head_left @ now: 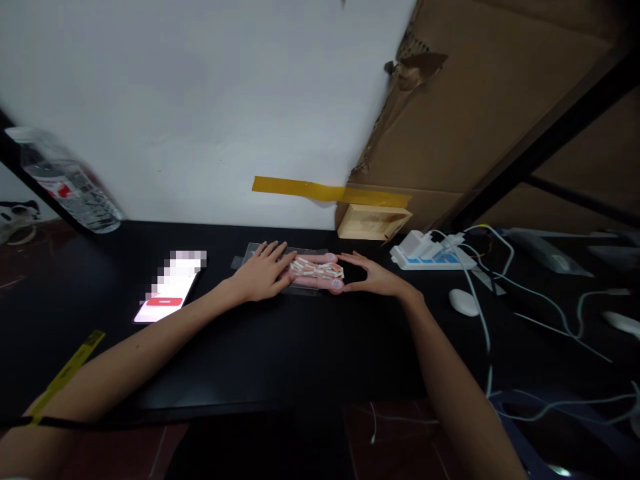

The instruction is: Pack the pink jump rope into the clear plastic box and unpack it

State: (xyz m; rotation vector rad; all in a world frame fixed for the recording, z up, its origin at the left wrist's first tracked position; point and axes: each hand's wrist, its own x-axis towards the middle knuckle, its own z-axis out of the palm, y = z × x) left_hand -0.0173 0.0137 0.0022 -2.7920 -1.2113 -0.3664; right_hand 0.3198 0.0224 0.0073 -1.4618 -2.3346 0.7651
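Observation:
A pink item with a white-and-pink beaded or rope-like middle [316, 269] lies on clear plastic packaging [305, 291] on the black table [240, 353]. My left hand [261, 272] rests palm down over the left end of the item and packaging, its fingers spread. Beside the two rounded ends on the right, my right hand [373, 275] has its thumb and fingers apart, the tips at or very near those ends. What lies beneath my left palm is hidden.
A lit phone [173, 293] lies left of my left hand. Farther left leans a water bottle [75, 183]. Behind is a small wooden box [373, 222]. To the right are a power strip [433, 257], a white case [464, 302] and loose cables.

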